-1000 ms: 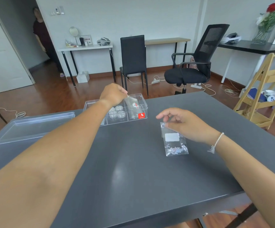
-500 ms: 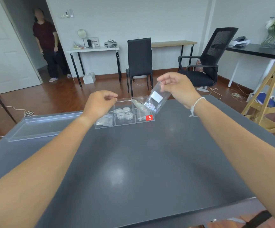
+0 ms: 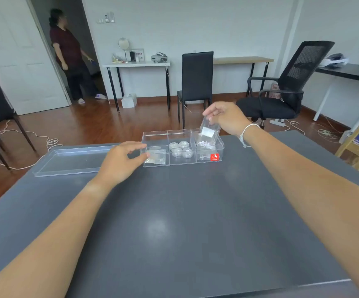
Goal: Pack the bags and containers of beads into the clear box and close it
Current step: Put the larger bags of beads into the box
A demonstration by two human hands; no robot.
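A clear box (image 3: 183, 147) with compartments sits near the far edge of the desk (image 3: 174, 222). Its middle compartment holds four small round containers (image 3: 180, 149); the near left one holds a flat bag of beads (image 3: 156, 159), and the right one has more bags low inside. The lid (image 3: 73, 159) lies flat on the desk to the box's left. The right hand (image 3: 226, 118) pinches the top of a small clear bag (image 3: 208, 133), which hangs nearly upright, long axis vertical, its lower end inside the right compartment. The left hand (image 3: 123, 160), fingers loosely curled, touches the box's left wall.
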